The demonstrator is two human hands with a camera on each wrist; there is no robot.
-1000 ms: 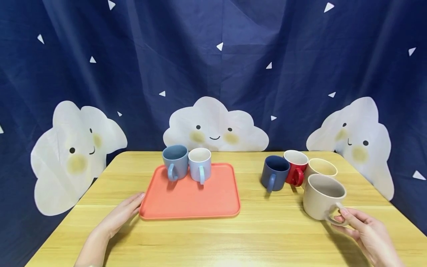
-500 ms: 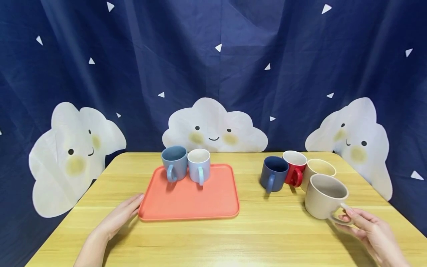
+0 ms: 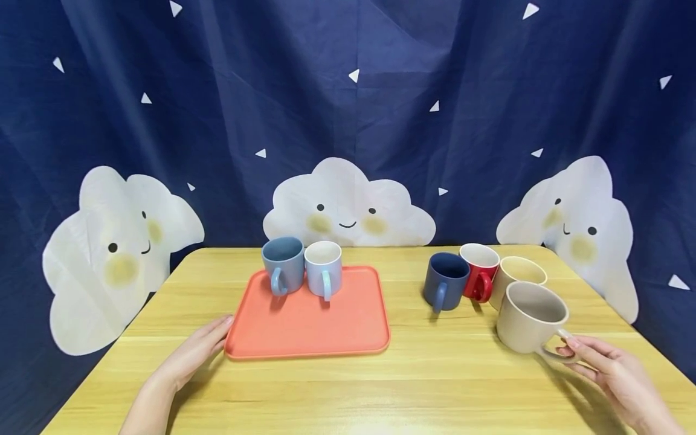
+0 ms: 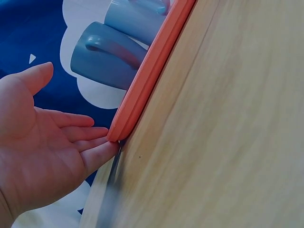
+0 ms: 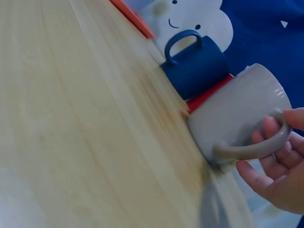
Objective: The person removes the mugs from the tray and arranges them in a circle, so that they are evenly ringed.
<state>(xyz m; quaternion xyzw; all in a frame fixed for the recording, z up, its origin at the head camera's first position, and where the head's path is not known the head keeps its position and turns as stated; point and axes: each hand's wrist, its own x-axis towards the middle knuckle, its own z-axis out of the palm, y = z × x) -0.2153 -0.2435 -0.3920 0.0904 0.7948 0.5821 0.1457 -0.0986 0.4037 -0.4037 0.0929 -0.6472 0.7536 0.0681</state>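
My right hand (image 3: pixel 614 368) pinches the handle of a large beige mug (image 3: pixel 524 326) with thumb and fingers, at the right front of the cup group. Whether the mug's base touches the table cannot be told. In the right wrist view the fingers pass through the handle's loop. At the left, my left hand (image 3: pixel 193 353) has its fingers extended, fingertips touching the front left edge of a coral tray (image 3: pixel 310 338). A grey-blue mug (image 3: pixel 285 269) and a light blue mug (image 3: pixel 324 275) stand side by side on the tray's back part, handles toward me.
Behind the beige mug stand a navy mug (image 3: pixel 443 284), a red mug (image 3: pixel 481 272) and a pale yellow mug (image 3: pixel 502 284), close together. Bare wooden table (image 3: pixel 424 386) lies between them and the tray. A dark blue curtain (image 3: pixel 348 121) with cloud prints hangs behind.
My right hand and the beige mug have shifted slightly to the right. The left hand stays at the tray, and the view drifts a little.
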